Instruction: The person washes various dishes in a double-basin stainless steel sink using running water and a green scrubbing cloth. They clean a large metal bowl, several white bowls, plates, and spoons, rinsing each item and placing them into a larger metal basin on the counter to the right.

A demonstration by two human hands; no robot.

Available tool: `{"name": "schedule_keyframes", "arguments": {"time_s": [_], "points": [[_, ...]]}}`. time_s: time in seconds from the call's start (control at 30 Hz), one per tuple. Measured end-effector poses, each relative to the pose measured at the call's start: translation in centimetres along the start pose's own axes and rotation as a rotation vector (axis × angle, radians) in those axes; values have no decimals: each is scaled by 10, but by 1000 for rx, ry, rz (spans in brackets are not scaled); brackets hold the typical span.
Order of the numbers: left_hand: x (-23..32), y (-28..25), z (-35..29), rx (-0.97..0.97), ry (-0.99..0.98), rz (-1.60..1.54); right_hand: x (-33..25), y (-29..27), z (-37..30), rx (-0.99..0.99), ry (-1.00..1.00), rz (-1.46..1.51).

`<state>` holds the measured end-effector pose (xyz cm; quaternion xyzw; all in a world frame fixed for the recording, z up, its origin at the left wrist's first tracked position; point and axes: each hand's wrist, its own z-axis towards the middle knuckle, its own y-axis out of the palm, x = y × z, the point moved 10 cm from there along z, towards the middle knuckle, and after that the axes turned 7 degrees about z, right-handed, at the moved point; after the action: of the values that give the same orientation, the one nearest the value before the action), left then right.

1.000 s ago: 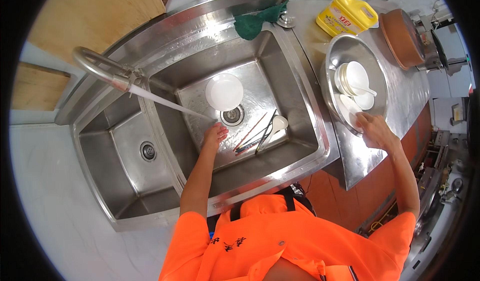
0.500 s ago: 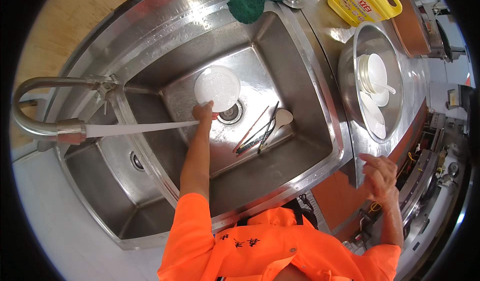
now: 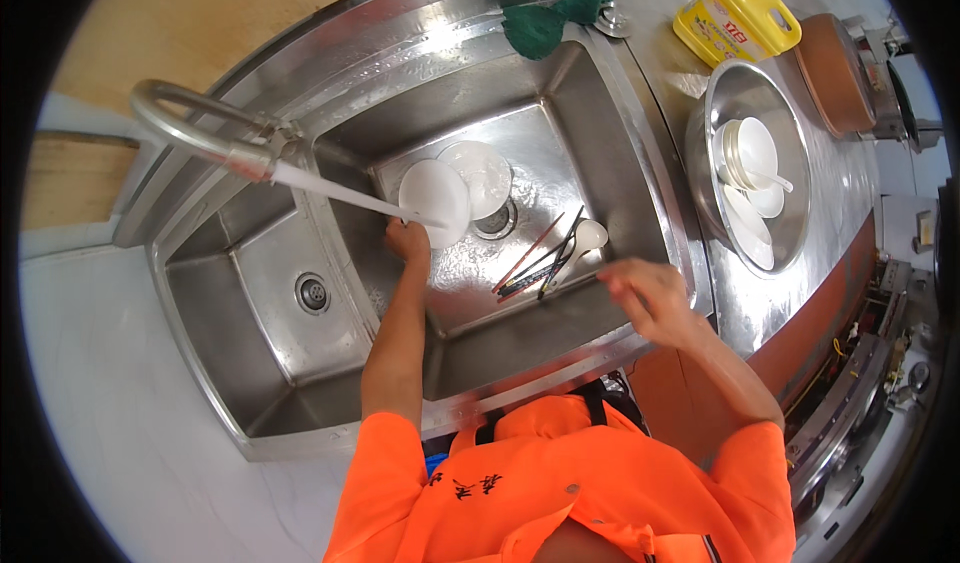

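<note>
My left hand grips the lower edge of a white plate, held up in the sink under the running water. Behind it, a second white plate lies on the sink floor beside the drain, partly covered by the held one. My right hand hovers over the sink's near right rim with loosely bent fingers apart and nothing in them. Close to it on the sink floor lie several chopsticks and a pale spoon.
Water runs from a curved metal faucet on the left. A smaller basin adjoins the sink. A steel bowl with white bowls, plates and a spoon stands on the right counter. Behind it are a yellow jug and a green cloth.
My left hand has lifted a plate into the water stream, revealing another beneath. My right hand has come left from beyond the counter to the sink rim. The view has shifted.
</note>
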<state>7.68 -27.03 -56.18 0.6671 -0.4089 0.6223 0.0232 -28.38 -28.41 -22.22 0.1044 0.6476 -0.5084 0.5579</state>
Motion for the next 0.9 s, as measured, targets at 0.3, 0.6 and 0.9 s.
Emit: {"name": "schedule_keyframes", "arguments": {"time_s": [0.3, 0.6, 0.9], "points": [[19, -8, -96, -390, -498, -578, 217, 169, 52, 92, 868, 843], [154, -16, -100, -71, 672, 1054, 174, 216, 23, 519, 921, 1465], [174, 3, -199, -563, 1023, 823, 202, 204, 32, 679, 824, 1692]]}}
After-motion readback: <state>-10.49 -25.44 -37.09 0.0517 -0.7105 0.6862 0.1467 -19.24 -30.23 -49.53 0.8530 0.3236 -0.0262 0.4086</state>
